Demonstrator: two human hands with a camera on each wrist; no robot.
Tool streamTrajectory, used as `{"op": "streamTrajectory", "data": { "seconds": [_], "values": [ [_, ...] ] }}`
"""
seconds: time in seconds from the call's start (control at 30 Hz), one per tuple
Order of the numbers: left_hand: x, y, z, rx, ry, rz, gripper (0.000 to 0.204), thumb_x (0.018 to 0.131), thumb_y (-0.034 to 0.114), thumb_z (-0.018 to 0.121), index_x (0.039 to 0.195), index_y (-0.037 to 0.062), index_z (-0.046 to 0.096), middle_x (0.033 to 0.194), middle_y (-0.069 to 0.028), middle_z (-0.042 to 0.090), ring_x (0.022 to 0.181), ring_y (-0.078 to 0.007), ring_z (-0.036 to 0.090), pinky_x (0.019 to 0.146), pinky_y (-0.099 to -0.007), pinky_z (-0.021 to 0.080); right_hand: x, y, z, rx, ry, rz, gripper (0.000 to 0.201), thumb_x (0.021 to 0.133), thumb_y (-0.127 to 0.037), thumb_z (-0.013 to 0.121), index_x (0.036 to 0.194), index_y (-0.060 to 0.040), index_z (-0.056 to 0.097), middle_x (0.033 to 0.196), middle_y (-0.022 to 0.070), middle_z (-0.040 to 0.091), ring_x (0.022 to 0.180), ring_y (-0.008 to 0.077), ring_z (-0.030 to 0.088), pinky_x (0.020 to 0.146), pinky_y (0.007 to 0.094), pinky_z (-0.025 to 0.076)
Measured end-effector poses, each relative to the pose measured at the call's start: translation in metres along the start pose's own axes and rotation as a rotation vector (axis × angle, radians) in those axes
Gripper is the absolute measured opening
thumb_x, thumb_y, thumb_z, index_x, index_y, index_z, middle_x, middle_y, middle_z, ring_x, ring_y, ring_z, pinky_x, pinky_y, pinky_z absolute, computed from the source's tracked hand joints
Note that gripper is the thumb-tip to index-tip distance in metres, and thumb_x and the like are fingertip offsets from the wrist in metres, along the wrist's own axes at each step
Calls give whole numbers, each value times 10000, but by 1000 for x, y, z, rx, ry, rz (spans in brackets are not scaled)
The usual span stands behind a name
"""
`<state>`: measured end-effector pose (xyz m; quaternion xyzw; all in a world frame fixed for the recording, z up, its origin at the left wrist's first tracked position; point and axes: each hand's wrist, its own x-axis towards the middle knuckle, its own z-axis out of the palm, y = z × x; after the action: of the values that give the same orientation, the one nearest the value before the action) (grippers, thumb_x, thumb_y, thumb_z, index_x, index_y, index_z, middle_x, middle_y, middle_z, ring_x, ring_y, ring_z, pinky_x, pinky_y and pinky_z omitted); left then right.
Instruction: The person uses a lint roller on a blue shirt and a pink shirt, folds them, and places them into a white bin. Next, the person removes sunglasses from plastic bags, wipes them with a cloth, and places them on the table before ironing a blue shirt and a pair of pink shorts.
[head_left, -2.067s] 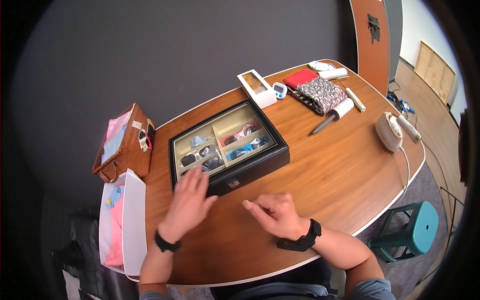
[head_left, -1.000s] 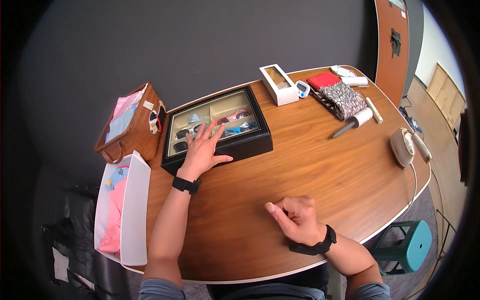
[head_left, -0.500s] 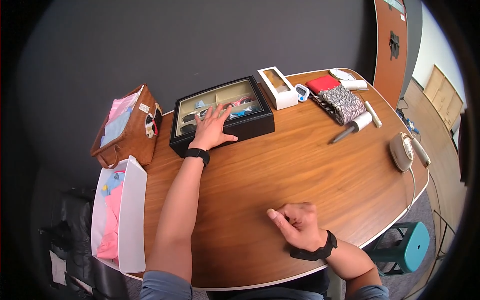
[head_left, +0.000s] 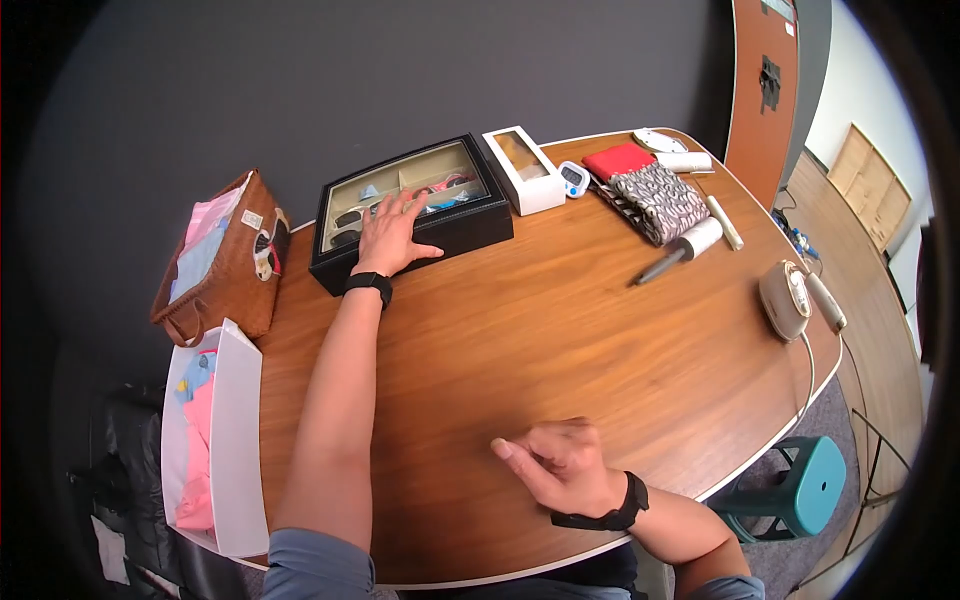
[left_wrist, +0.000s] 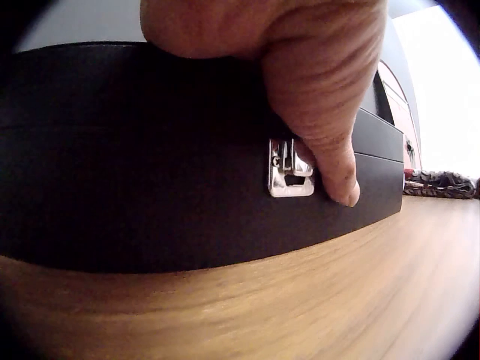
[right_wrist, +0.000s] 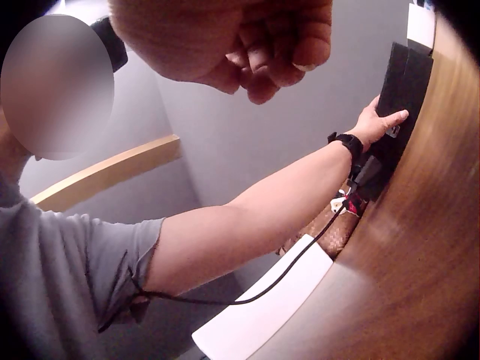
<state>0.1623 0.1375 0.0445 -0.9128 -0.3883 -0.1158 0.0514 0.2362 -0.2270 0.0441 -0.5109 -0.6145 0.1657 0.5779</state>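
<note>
A black display box [head_left: 470,225] with a clear window in its lid stands near the table's far edge. Through the window show dark sunglasses [head_left: 348,218] and, on the right, blue and red pairs. My left hand [head_left: 390,238] rests on the box with fingers spread over the lid. Its thumb extends down the front face, right beside a silver latch [left_wrist: 291,169] in the left wrist view. My right hand [head_left: 562,465] is by the table's near side, fingers loosely curled with nothing in them; the right wrist view shows those curled fingers [right_wrist: 262,86] too.
A white windowed carton [head_left: 540,195] stands right beside the box, with a timer [head_left: 574,180] after it. On the left are a brown basket [head_left: 250,290] and a white bin [head_left: 235,440] with clothes. Farther right lie patterned cloth [head_left: 660,200], a lint roller [head_left: 700,238] and a cream-coloured corded appliance [head_left: 785,300].
My left hand has come down onto the box, and the box has slid away from me to the far edge, now close against the white carton. My right hand has stayed near the front, still curled.
</note>
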Motion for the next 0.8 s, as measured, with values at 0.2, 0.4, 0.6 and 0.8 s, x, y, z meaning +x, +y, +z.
{"op": "streamTrajectory", "data": {
  "seconds": [0.2, 0.4, 0.6, 0.8],
  "values": [
    [-21, 8, 18, 64, 210, 15, 912, 731, 460, 793, 1454, 69, 399, 1469, -157, 425, 1366, -315, 368, 1124, -493, 254, 2, 4, 3, 9, 58, 27, 265, 883, -96, 697, 643, -26, 609, 532, 104, 536, 425, 227, 507, 413, 325, 376],
    [-53, 14, 25, 38, 262, 79, 872, 766, 358, 767, 1465, 39, 356, 1525, -161, 340, 1425, -325, 291, 1183, -537, 135, 2, 1, 3, -60, 51, 66, 270, 894, -102, 691, 653, -8, 613, 524, 113, 515, 414, 197, 483, 410, 312, 361],
    [-100, 14, 0, -216, 16, 98, 840, 813, 383, 729, 1466, 22, 343, 1511, -202, 359, 1433, -371, 270, 1149, -580, 211, -3, 7, 5, -106, 41, 188, 305, 909, -97, 666, 633, 7, 589, 506, 63, 488, 458, 121, 465, 454, 278, 344],
    [-202, 26, -28, -343, -67, 101, 602, 871, 355, 682, 1314, -23, 530, 1417, -224, 459, 1380, -405, 342, 1126, -515, 301, -9, 10, 7, -83, 22, 193, 331, 930, -102, 640, 624, -2, 565, 540, 47, 555, 497, 116, 510, 502, 257, 395]
  ]
}}
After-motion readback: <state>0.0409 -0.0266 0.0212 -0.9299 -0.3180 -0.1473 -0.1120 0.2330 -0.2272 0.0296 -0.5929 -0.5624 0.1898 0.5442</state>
